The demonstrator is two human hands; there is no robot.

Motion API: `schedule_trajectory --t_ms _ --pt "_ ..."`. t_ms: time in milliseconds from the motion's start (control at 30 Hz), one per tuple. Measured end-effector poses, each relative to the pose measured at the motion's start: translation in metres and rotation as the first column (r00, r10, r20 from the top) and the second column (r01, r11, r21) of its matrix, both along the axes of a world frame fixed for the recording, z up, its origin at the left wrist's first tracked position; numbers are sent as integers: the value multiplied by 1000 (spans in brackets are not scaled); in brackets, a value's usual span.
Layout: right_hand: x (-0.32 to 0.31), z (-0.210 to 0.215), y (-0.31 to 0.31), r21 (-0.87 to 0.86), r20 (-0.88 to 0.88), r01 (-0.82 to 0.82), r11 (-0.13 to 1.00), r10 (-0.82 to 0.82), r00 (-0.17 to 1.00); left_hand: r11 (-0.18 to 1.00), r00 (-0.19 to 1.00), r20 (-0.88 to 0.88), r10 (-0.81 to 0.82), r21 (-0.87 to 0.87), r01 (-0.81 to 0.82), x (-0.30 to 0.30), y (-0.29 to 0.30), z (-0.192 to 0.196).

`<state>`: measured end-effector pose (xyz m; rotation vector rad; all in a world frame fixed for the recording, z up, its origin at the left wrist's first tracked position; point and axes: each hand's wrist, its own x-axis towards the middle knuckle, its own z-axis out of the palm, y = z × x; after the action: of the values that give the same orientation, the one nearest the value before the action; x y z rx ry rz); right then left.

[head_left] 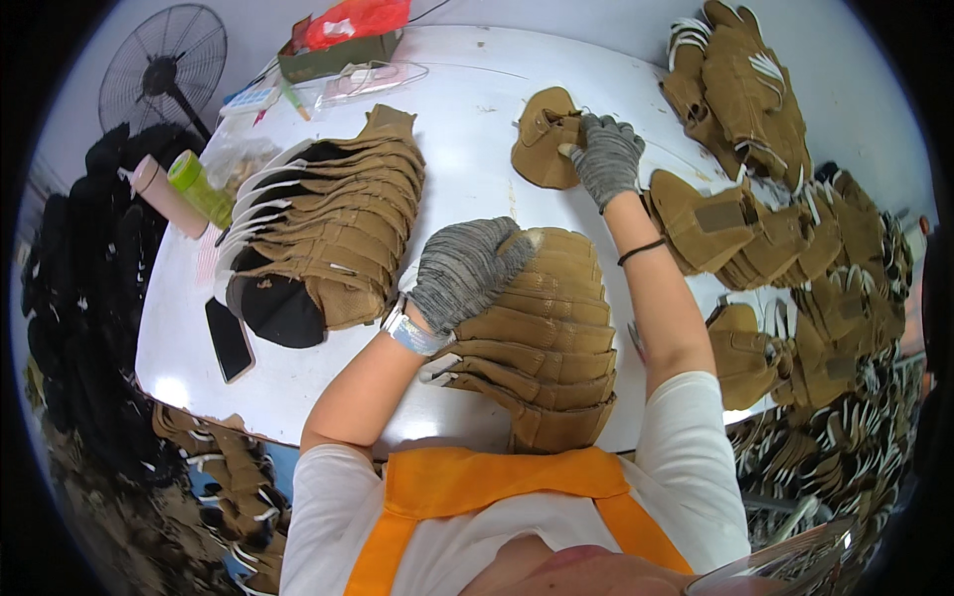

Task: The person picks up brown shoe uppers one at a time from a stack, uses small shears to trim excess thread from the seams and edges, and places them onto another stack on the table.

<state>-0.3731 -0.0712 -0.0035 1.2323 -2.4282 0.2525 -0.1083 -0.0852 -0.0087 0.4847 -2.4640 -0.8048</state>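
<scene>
My left hand (465, 270), in a grey knit glove, rests palm down on the top of a fanned stack of tan fabric pieces (547, 348) right in front of me. My right hand (606, 157), gloved the same way, reaches further out and grips a single tan fabric piece (542, 134) lying on the white table (467, 149). A black band circles my right wrist and a watch sits on my left.
Another fanned tan stack with black pieces (328, 228) lies to the left, next to a phone (229, 340). More tan pieces are heaped at the right (785, 228) and back right (740, 84). A box with red bag (343, 40), bottles (184, 189) and a fan (164, 70) stand far left.
</scene>
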Motion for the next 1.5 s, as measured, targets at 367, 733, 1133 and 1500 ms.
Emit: schedule_trajectory --t_ms 367,733,1133,1500 --pt "-15 35 19 -389 -48 -231 892 230 972 1000 1000 9 -22 -13 22 4 -7 -7" --pt "57 59 55 -840 218 -236 488 703 677 488 933 -356 -56 805 337 -11 -34 -14" --pt "55 82 111 -969 119 -87 231 746 655 142 766 -611 198 791 595 -42 -15 40" --pt "105 76 186 -882 -221 -364 301 417 882 -215 919 -311 242 906 363 -126 -75 -27"
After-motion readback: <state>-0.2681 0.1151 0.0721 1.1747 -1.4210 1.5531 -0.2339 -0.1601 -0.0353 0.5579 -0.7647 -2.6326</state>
